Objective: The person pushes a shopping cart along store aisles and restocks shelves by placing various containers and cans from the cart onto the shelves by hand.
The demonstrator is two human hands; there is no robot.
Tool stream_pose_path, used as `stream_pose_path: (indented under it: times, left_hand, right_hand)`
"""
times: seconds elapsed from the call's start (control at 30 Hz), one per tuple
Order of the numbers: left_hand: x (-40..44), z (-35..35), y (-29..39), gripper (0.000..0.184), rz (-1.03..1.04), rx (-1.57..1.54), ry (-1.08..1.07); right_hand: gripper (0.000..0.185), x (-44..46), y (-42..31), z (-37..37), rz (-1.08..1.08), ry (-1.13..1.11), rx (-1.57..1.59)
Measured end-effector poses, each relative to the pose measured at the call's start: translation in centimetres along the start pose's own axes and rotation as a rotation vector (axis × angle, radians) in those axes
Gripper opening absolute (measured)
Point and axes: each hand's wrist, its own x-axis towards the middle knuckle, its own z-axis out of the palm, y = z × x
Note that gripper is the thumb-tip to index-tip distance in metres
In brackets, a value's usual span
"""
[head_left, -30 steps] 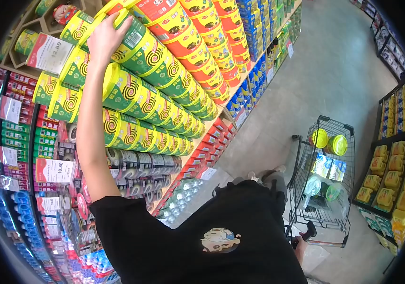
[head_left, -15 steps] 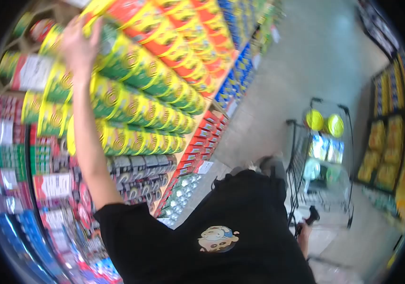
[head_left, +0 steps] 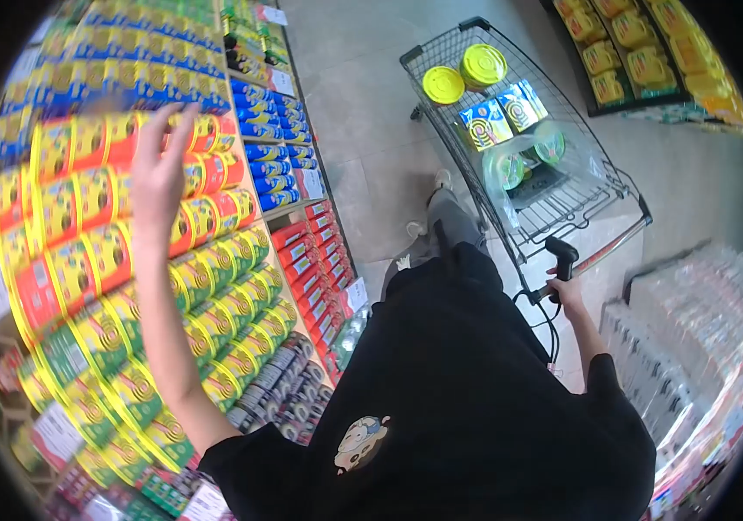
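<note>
My left hand (head_left: 161, 169) reaches out over the stacked red-and-yellow tubs (head_left: 82, 204), its fingers apart and nothing between them. Whether a fingertip touches a tub cannot be told. Below those tubs are rows of green-and-yellow tubs (head_left: 111, 334). On the right, my right hand (head_left: 569, 293) is closed around a black upright grip (head_left: 561, 257) at the handlebar of the shopping cart (head_left: 593, 269). Inside the cart are two tubs with yellow lids (head_left: 484, 64), blue-and-white boxes (head_left: 485, 124) and a clear plastic bag (head_left: 510, 169) with green round items.
Blue packs (head_left: 269, 168) and red boxes (head_left: 306, 278) fill the shelf beside the tubs. Grey floor (head_left: 350, 104) runs between shelf and cart. Plastic-wrapped packs (head_left: 693, 321) stand at the right, and a rack of yellow bottles (head_left: 649, 65) at the upper right.
The view has turned toward the left shelf's far part. My left hand has left the green-and-yellow tubs and is now over the red ones. The cart appears higher and larger in view.
</note>
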Motion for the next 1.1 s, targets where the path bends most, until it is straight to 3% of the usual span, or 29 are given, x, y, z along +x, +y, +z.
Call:
stream_pose_path:
  times: [0.03,0.23,0.37,0.57,0.67,0.77,0.8,0.93,1.1]
  left_hand:
    - [2.6,2.7,0.4,0.06,0.113,0.003,0.001]
    - [16.4,21.1,7.2,0.043,0.201,-0.343,-0.137]
    - [23.3,35.5,14.0,0.051,0.069,-0.476,-0.221]
    - [29.2,54.0,24.5,0.087,-0.137,-0.526,-0.402]
    - [30.9,59.1,29.0,0.109,-0.232,-0.491,-0.494]
    - [32.8,62.9,32.2,0.112,-0.324,-0.453,-0.498]
    - [33.3,64.9,32.6,0.124,-0.353,-0.439,-0.522]
    - [35.2,66.0,36.1,0.143,-0.534,-0.333,-0.689]
    - [36.8,66.5,37.8,0.136,-0.532,-0.239,-0.664]
  right_hand:
    - [0.024,-0.4,-0.8,0.2,-0.002,0.025,-0.02]
    - [0.022,-0.3,-0.3,0.2,0.042,0.079,0.022]
    - [0.02,-0.8,-3.8,-0.1,0.243,0.078,0.018]
    - [0.023,-0.3,-2.7,0.0,0.176,0.166,-0.027]
    - [0.023,-0.3,-1.9,0.3,0.217,0.183,-0.008]
    - [0.022,-0.4,-1.9,0.6,0.256,0.214,-0.031]
    - [0.022,-0.5,-2.0,0.5,0.264,0.225,-0.053]
    - [0.021,-0.7,-1.3,1.0,0.265,0.283,-0.121]
    - [0.022,-0.2,-2.1,0.6,0.311,0.265,-0.043]
